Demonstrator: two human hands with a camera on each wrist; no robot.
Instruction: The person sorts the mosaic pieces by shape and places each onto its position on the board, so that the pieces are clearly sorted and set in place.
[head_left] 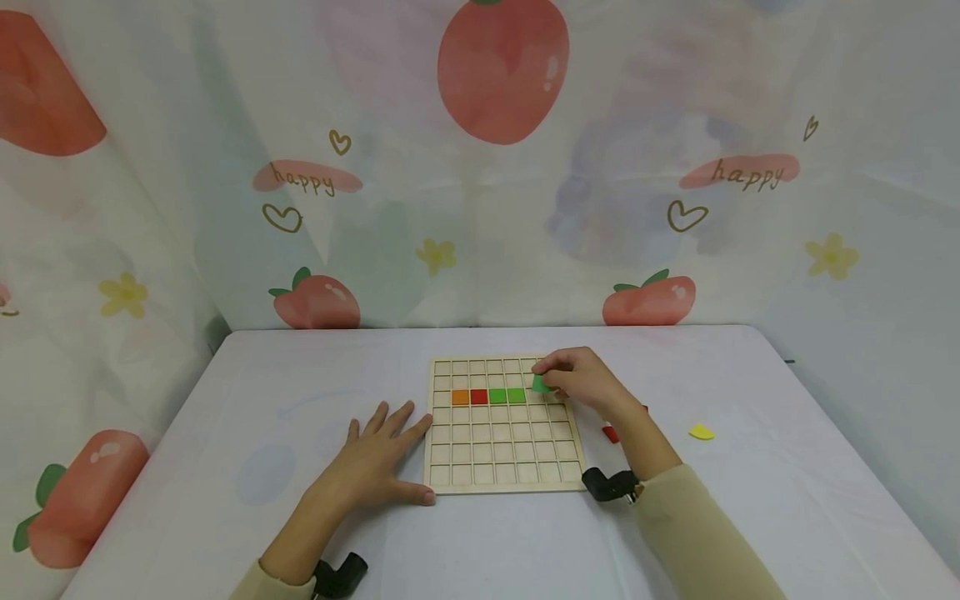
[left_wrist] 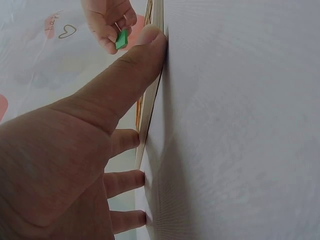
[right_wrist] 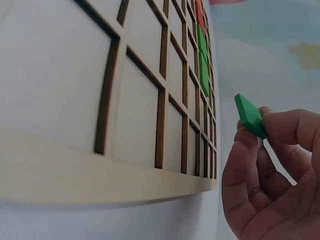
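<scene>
A pale wooden grid board (head_left: 502, 487) lies flat on the table. Along one of its upper rows sit an orange tile (head_left: 460, 397), a red tile (head_left: 478, 397) and two green tiles (head_left: 507, 396) side by side. My right hand (head_left: 588, 383) pinches another green tile (right_wrist: 250, 116) between thumb and fingertips, held above the board's upper right, apart from the grid in the right wrist view. With fingers spread, my left hand (head_left: 378, 467) rests at the board's left edge; its thumb (left_wrist: 135, 65) touches the board's side in the left wrist view.
Right of the board lie a red piece (head_left: 611, 434), partly hidden by the right forearm, and a yellow rounded piece (head_left: 702, 432). A white cloth covers the table (head_left: 750, 517). A fruit-printed curtain (head_left: 480, 208) hangs behind and at the left.
</scene>
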